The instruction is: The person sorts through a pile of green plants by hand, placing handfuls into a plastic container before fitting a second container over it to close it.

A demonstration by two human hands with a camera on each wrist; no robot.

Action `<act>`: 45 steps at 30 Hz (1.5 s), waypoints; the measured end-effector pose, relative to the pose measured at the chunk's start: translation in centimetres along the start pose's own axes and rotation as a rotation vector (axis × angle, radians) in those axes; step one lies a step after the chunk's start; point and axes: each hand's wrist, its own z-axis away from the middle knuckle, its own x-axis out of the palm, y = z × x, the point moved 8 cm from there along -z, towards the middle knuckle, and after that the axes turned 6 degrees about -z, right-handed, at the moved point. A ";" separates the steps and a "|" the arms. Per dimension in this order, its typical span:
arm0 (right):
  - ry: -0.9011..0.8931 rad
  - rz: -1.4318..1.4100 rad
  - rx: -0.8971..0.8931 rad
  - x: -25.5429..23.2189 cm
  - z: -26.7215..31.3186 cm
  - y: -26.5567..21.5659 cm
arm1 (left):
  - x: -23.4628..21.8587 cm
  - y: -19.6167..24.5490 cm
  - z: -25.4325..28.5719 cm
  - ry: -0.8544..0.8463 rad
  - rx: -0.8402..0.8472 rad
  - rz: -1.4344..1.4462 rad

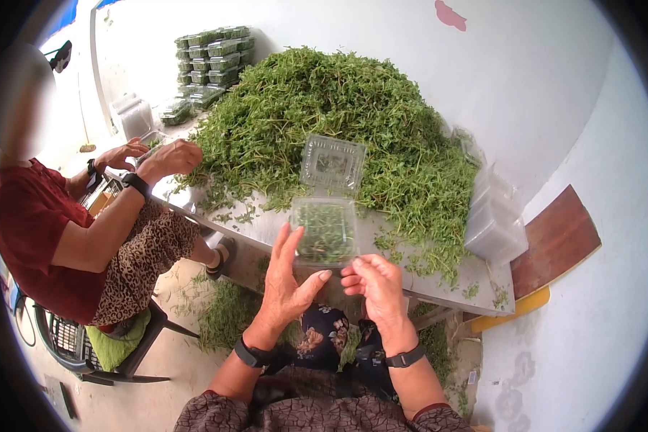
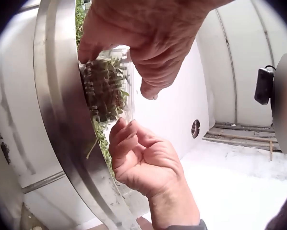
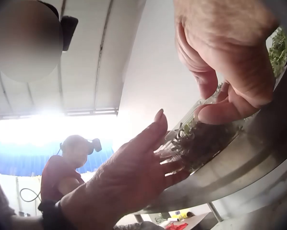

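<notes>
Box of clear plastic [image 1: 325, 232], hinged lid raised and greens inside, sits at the near edge of the pale metal table [image 1: 266, 234], before the leafy green heap [image 1: 324, 108]. In the head view, the left hand [image 1: 284, 284] lies along its left side — fingers straight, thumb apart; the right hand [image 1: 383, 288] bends its fingers at the near right corner. The left wrist view shows the right fingertips drawn together at the rim. In the right wrist view, right thumb and finger pinch that rim — the left fingers reach the opposite side.
</notes>
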 end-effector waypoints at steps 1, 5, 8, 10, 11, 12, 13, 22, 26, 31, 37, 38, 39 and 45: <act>-0.014 0.040 0.008 0.7 -0.2 0.3 | -0.2 -0.6 0.0 0.032 -0.013 -0.019; -0.083 0.146 0.001 2.9 -1.1 1.0 | -1.3 -1.4 -0.4 0.106 0.010 -0.174; -0.121 0.166 0.004 3.8 -1.7 1.4 | -1.9 -2.3 -0.9 0.139 0.018 -0.239; -0.129 0.182 0.009 3.9 -1.9 1.5 | -2.2 -2.2 -1.3 0.151 0.028 -0.248; -0.130 0.187 -0.003 3.8 -1.9 1.5 | -2.3 -2.3 -1.4 0.151 0.035 -0.255; -0.132 0.192 -0.015 3.7 -1.8 1.4 | -2.4 -2.4 -1.6 0.153 0.043 -0.263; -0.133 0.190 -0.015 3.5 -1.7 1.4 | -2.6 -2.4 -1.8 0.152 0.043 -0.264; 0.062 0.312 -0.150 -2.2 -0.7 -1.9 | -4.6 -4.0 -3.6 0.184 -0.020 -0.346; 0.055 0.312 -0.200 -2.5 -0.4 -1.7 | -5.7 -4.7 -3.8 0.324 0.003 -0.429; -0.007 0.421 -0.225 -1.6 -0.4 -1.1 | -3.2 1.0 -3.8 0.261 0.215 -0.527; -0.007 0.475 -0.233 -1.6 -0.4 -1.2 | 0.7 0.9 -4.4 0.103 0.310 -0.703; 0.001 0.479 -0.229 -1.7 -0.4 -1.1 | 1.2 0.4 -4.6 0.075 0.312 -0.738; -0.001 0.481 -0.230 -1.6 -0.4 -1.1 | 1.2 0.1 -4.7 0.078 0.310 -0.737; -0.021 0.474 -0.238 -1.4 -0.3 -1.2 | -0.3 -1.6 -6.1 0.138 0.291 -0.816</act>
